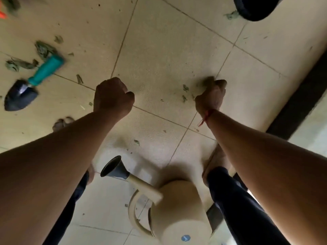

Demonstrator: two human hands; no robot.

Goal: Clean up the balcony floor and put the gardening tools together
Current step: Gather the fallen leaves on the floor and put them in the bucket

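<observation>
On the tiled balcony floor (168,50), the leaf-litter pickup step looks to be in hand; tools not yet gathered. One cream watering can (178,209) lies on its side between the person's legs. One dark pot (253,7) sits at the far edge. One teal-handled trowel (26,85) lies well apart to the left among leaf clumps (45,48), about four big ones plus many small scraps. Two hands: left hand (113,96) balled in a fist, nothing seen in it; right hand (211,96) grips a blurry leaf wad (207,81). Next move likely calls for dumping the wad, then bringing trowel beside can
</observation>
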